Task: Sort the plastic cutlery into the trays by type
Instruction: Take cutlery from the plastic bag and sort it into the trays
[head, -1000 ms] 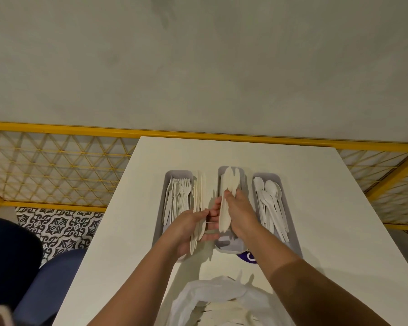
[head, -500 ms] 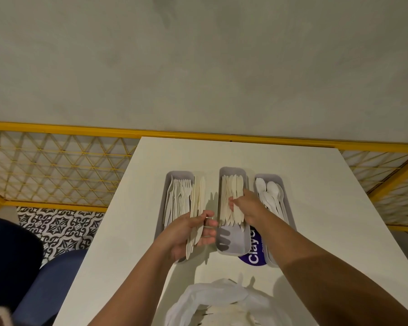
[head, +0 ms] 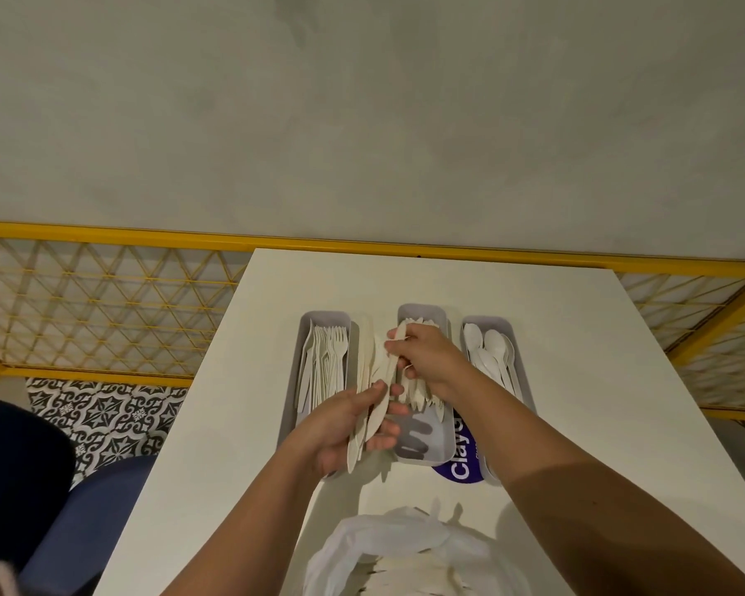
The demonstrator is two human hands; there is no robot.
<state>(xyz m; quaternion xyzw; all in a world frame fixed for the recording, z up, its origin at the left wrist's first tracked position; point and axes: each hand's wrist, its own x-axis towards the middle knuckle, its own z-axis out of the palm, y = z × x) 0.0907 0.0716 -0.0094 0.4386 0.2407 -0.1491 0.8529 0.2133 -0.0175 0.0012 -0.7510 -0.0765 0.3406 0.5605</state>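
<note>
Three grey trays sit side by side on the white table (head: 577, 380). The left tray (head: 306, 324) holds white forks (head: 330, 363). Cream knives (head: 420, 400) lie in the middle tray (head: 422, 449), and the right tray (head: 487, 324) holds white spoons (head: 489, 359). My left hand (head: 345, 428) grips a bundle of cream knives (head: 366, 367) between the left and middle trays. My right hand (head: 426, 359) pinches one knife (head: 390, 376) from that bundle, above the middle tray.
A white plastic bag (head: 405, 548) with more cutlery lies at the near table edge. A purple label (head: 461, 462) shows between the middle and right trays. A yellow mesh fence (head: 104, 307) runs behind the table. A blue chair (head: 82, 509) stands at the left.
My right hand left the knives in the middle tray and moved left to the bundle in my left hand, where it now pinches one knife.
</note>
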